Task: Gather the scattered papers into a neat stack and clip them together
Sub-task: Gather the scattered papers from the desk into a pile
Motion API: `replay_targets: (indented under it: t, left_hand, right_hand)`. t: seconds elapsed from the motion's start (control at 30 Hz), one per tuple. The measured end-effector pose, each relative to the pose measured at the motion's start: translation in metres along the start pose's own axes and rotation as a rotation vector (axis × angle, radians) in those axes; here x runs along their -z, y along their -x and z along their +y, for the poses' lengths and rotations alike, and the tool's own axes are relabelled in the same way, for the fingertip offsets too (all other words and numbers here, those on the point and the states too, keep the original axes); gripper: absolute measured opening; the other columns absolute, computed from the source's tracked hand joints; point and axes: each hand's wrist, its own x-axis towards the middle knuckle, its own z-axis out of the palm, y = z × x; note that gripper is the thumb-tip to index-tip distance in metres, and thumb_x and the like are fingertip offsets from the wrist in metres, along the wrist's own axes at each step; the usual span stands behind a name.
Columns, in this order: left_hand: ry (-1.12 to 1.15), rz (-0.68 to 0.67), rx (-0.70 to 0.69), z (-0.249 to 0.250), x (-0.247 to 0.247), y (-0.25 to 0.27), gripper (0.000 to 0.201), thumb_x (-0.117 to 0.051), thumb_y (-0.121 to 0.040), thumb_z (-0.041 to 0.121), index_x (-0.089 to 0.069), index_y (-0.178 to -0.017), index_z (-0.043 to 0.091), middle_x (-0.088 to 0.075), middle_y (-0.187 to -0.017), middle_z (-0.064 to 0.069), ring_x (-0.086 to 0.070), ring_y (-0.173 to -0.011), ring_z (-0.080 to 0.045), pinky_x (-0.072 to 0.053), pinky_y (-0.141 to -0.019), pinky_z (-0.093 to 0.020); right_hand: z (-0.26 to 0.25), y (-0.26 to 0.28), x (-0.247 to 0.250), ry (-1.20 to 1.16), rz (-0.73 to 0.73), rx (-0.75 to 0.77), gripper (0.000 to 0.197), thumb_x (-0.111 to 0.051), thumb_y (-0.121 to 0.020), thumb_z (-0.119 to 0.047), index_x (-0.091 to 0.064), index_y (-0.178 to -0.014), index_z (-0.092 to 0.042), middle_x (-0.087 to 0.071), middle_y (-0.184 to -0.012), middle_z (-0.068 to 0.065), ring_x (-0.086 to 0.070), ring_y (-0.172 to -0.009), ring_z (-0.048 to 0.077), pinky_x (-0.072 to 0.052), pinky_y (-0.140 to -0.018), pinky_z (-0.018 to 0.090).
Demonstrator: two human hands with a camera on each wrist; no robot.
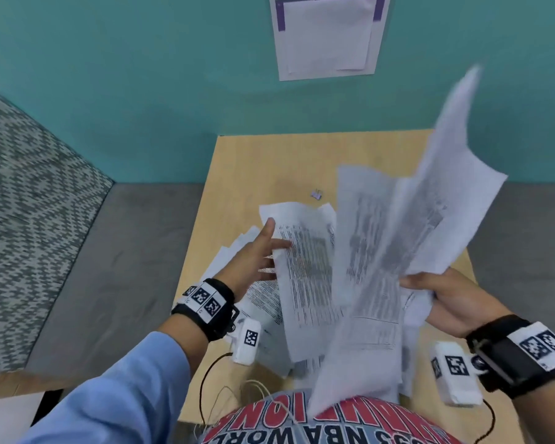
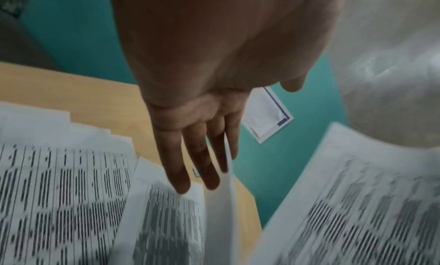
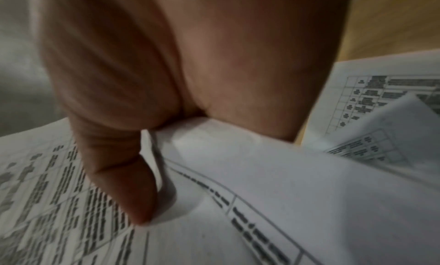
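Head view: right hand (image 1: 449, 299) grips a fanned bundle of papers (image 1: 407, 238) raised off the desk (image 1: 244, 174). Left hand (image 1: 253, 254), fingers straight, reaches loose sheets (image 1: 266, 302) beneath it. Clip (image 1: 316, 194) lies beyond, untouched. Stacking unfinished; clipping remains.

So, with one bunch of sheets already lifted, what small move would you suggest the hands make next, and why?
Probably bring the left hand, open with straight fingers against a loose sheet, in to slide that sheet under the fanned bunch that the right hand grips by its edge. More papers lie spread on the table, and the binder clip sits untouched, so gathering likely comes before clipping.
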Motion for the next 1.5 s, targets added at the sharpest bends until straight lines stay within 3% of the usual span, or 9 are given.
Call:
replay_targets:
  t: [0.13,0.27,0.43,0.6,0.8,1.0,1.17,1.37,1.5]
  left_hand:
    - [0.049,-0.187,0.013,0.013,-0.023,0.003,0.103,-0.023,-0.085,0.096,-0.078,-0.128,0.02,-0.072,-0.137,-0.018,-0.069,-0.122,-0.036,-0.054,-0.109,-0.046]
    - [0.169,-0.224,-0.02,0.037,-0.044,0.005,0.09,-0.023,-0.084,0.091,-0.084,-0.096,0.027,-0.074,-0.092,0.001,-0.069,-0.087,-0.017,-0.055,-0.081,-0.032]
    - [-0.102,-0.051,-0.021,0.019,-0.035,-0.023,0.084,-0.027,-0.093,0.088,-0.076,-0.131,0.03,-0.066,-0.148,0.003,-0.065,-0.129,-0.019,-0.051,-0.115,-0.047]
    - [0.158,-0.21,0.072,0.029,-0.053,-0.028,0.112,-0.024,-0.081,0.101,-0.07,-0.141,0.018,-0.067,-0.146,-0.017,-0.059,-0.14,-0.039,-0.036,-0.126,-0.06]
    - [0.51,-0.288,0.026,0.062,-0.059,-0.013,0.118,-0.021,-0.081,0.099,-0.061,-0.149,0.011,-0.069,-0.144,-0.017,-0.068,-0.131,-0.034,-0.045,-0.118,-0.052]
    - [0.615,-0.393,-0.039,0.046,-0.031,-0.009,0.11,-0.045,-0.081,0.091,-0.053,-0.155,0.011,-0.058,-0.155,-0.02,-0.052,-0.147,-0.039,-0.033,-0.127,-0.057]
    - [0.246,-0.284,-0.118,0.04,-0.037,0.005,0.08,-0.077,-0.078,0.072,-0.067,-0.138,0.021,-0.077,-0.134,-0.005,-0.072,-0.127,-0.025,-0.052,-0.115,-0.048]
    - [-0.161,0.207,-0.28,0.036,-0.028,0.008,0.03,-0.092,-0.083,0.03,-0.08,-0.11,0.023,-0.085,-0.106,0.005,-0.082,-0.098,-0.013,-0.065,-0.096,-0.047]
    - [-0.142,0.137,-0.245,0.034,-0.016,0.012,0.039,-0.093,-0.082,0.026,-0.079,-0.118,0.019,-0.085,-0.111,0.003,-0.081,-0.104,-0.016,-0.063,-0.099,-0.047]
  right_hand:
    - [-0.004,-0.007,0.005,0.008,0.038,0.009,0.048,-0.055,-0.084,0.013,-0.076,-0.123,-0.004,-0.07,-0.134,0.024,-0.07,-0.121,0.039,-0.054,-0.105,0.054]
    - [0.002,-0.018,0.006,0.004,0.126,0.001,0.044,-0.067,-0.078,0.008,-0.075,-0.121,0.003,-0.065,-0.138,0.03,-0.068,-0.122,0.042,-0.053,-0.106,0.053]
    - [-0.014,-0.01,-0.012,-0.009,-0.024,0.004,0.044,-0.074,-0.075,0.007,-0.078,-0.119,0.0,-0.069,-0.132,0.029,-0.075,-0.109,0.038,-0.062,-0.092,0.05]
    - [-0.025,-0.015,-0.033,-0.008,-0.205,-0.007,0.079,-0.095,-0.062,-0.003,-0.065,-0.135,0.006,-0.068,-0.134,0.029,-0.07,-0.12,0.042,-0.057,-0.1,0.055]
    - [-0.02,-0.027,-0.005,0.019,0.084,0.014,0.052,-0.057,-0.091,0.013,-0.062,-0.141,-0.002,-0.067,-0.14,0.021,-0.068,-0.125,0.037,-0.055,-0.103,0.049]
    - [-0.005,-0.027,0.021,0.203,0.355,0.084,0.045,-0.061,-0.093,0.016,-0.068,-0.133,-0.003,-0.075,-0.128,0.015,-0.078,-0.102,0.024,-0.065,-0.082,0.035]
    - [-0.003,-0.026,0.009,0.315,0.363,0.087,0.038,-0.066,-0.092,0.012,-0.07,-0.124,-0.009,-0.079,-0.116,0.006,-0.078,-0.093,0.015,-0.063,-0.069,0.023]
    - [0.004,-0.027,0.009,0.302,0.408,0.104,0.041,-0.065,-0.094,0.011,-0.064,-0.134,0.002,-0.075,-0.121,0.015,-0.07,-0.114,0.033,-0.055,-0.083,0.036]
    - [0.006,-0.024,0.007,0.267,0.35,0.09,0.044,-0.065,-0.094,0.011,-0.066,-0.135,-0.005,-0.075,-0.128,0.015,-0.071,-0.117,0.036,-0.057,-0.093,0.047]
